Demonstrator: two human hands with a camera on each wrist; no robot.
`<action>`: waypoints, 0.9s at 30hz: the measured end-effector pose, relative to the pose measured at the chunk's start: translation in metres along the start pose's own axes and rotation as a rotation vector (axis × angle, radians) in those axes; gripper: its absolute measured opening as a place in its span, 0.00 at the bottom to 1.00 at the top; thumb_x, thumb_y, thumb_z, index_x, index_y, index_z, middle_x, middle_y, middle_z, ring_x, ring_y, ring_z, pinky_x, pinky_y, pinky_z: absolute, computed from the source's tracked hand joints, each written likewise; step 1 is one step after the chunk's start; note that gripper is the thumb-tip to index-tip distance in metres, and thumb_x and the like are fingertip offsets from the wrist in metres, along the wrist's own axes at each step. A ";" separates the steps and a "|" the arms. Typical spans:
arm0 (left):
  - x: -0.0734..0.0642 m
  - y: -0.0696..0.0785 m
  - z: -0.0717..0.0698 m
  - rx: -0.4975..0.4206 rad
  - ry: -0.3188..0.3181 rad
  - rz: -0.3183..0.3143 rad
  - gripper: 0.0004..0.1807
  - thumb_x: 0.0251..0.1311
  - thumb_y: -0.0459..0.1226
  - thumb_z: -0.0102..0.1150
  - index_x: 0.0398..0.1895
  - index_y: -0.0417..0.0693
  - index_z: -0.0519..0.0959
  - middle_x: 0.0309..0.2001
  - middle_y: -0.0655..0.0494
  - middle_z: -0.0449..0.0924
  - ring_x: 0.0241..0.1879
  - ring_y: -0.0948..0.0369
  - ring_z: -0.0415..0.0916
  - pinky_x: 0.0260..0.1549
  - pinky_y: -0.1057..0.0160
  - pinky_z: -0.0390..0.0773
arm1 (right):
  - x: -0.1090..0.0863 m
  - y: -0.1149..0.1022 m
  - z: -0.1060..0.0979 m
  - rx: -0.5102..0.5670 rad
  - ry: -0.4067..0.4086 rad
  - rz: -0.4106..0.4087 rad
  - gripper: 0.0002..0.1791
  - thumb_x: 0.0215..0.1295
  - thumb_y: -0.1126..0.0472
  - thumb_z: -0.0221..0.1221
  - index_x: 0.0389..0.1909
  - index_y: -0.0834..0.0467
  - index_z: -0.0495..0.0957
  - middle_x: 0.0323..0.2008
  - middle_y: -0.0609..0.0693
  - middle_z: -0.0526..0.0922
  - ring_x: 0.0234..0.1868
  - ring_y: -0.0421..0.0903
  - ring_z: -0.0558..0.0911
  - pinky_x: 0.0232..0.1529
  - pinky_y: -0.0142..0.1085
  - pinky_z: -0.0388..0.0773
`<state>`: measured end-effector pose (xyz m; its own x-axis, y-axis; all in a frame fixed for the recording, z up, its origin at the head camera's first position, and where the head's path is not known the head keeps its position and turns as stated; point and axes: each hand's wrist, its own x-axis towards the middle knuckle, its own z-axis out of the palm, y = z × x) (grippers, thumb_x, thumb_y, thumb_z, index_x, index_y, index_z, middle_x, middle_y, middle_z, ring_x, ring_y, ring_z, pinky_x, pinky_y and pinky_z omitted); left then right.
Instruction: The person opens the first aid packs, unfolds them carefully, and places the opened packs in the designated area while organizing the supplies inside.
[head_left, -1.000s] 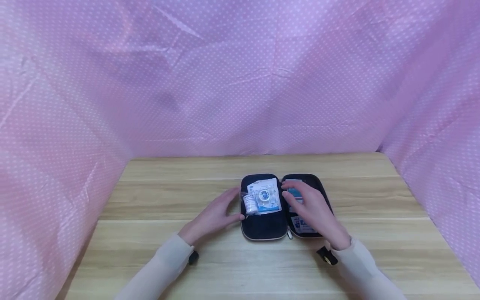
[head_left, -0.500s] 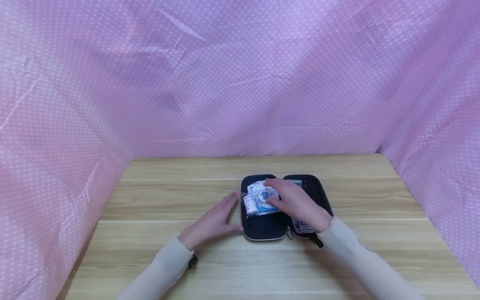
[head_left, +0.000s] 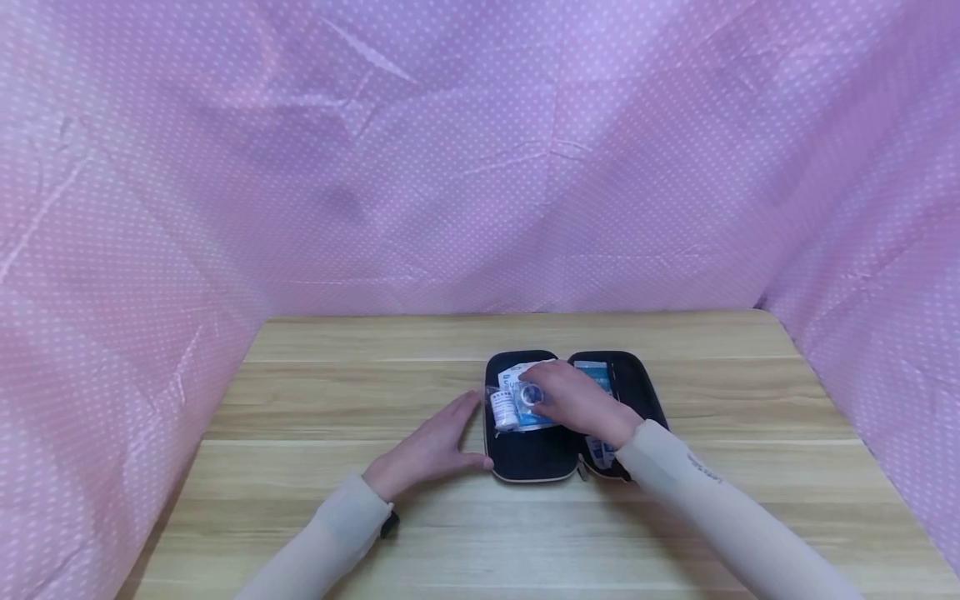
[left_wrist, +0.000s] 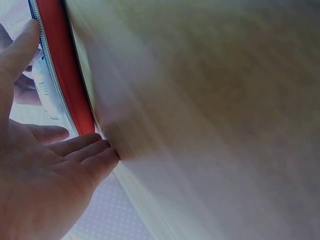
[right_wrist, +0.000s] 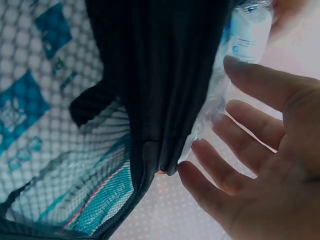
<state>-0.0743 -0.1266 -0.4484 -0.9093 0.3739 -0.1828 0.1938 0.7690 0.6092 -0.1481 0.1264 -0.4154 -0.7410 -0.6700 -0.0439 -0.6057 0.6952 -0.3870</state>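
An unzipped case (head_left: 532, 458) lies spread on the table, black inside with a red outer shell (left_wrist: 62, 60). Its left half holds a white-and-blue packet (head_left: 538, 422), a small round roll (head_left: 531, 394) in clear plastic and a white wrapped roll (head_left: 504, 411) with printing. My right hand (head_left: 585, 402) reaches over the case's fold, thumb and fingers spread around the small roll; in the right wrist view the fingertips are right at the clear plastic. My left hand (head_left: 431, 446) rests along the case's left edge, fingers extended, thumb at its lower corner.
Behind a mesh pocket (right_wrist: 30, 65) in the case's right half are blue-and-white packets, partly hidden by my right arm. A zipper pull (head_left: 582, 471) hangs by the fold. Pink dotted cloth (head_left: 480, 167) hangs behind and beside the wooden table (head_left: 315, 383).
My right hand has moved left from the right half of the case to the packet and small roll in the left half. The left hand stays by the left edge, its thumb slightly lower.
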 end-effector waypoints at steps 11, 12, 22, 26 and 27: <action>0.002 0.001 0.002 0.028 0.006 -0.034 0.60 0.53 0.61 0.75 0.84 0.52 0.54 0.82 0.43 0.50 0.78 0.44 0.54 0.72 0.42 0.64 | -0.010 0.003 -0.006 -0.109 0.078 0.013 0.23 0.65 0.59 0.72 0.59 0.61 0.82 0.55 0.56 0.83 0.57 0.55 0.80 0.62 0.53 0.77; 0.002 0.001 0.002 0.030 0.004 -0.037 0.61 0.53 0.61 0.75 0.84 0.52 0.53 0.82 0.43 0.49 0.78 0.44 0.53 0.72 0.42 0.63 | -0.013 0.004 -0.009 -0.107 0.095 0.020 0.23 0.65 0.58 0.72 0.59 0.62 0.82 0.54 0.56 0.83 0.56 0.55 0.80 0.61 0.52 0.78; 0.004 0.003 0.003 0.033 0.012 -0.051 0.63 0.51 0.60 0.76 0.84 0.53 0.52 0.83 0.43 0.45 0.78 0.41 0.54 0.71 0.40 0.65 | -0.044 0.037 -0.023 0.000 0.244 0.104 0.23 0.67 0.60 0.70 0.60 0.63 0.81 0.55 0.59 0.84 0.58 0.60 0.81 0.61 0.58 0.76; 0.005 0.002 0.004 0.042 0.017 -0.048 0.63 0.51 0.60 0.77 0.84 0.53 0.52 0.83 0.44 0.46 0.78 0.43 0.54 0.71 0.41 0.65 | -0.052 0.051 -0.022 0.049 0.260 0.138 0.22 0.68 0.60 0.68 0.60 0.65 0.80 0.56 0.62 0.83 0.58 0.63 0.81 0.61 0.60 0.76; 0.005 0.003 0.004 0.045 0.019 -0.044 0.63 0.51 0.60 0.77 0.84 0.52 0.52 0.83 0.44 0.46 0.78 0.43 0.54 0.71 0.42 0.65 | -0.054 0.054 -0.021 0.056 0.255 0.147 0.22 0.69 0.60 0.68 0.59 0.65 0.80 0.56 0.63 0.83 0.58 0.63 0.81 0.60 0.60 0.76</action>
<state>-0.0769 -0.1206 -0.4506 -0.9238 0.3302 -0.1937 0.1699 0.8071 0.5654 -0.1473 0.2055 -0.4143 -0.8730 -0.4709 0.1268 -0.4744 0.7599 -0.4444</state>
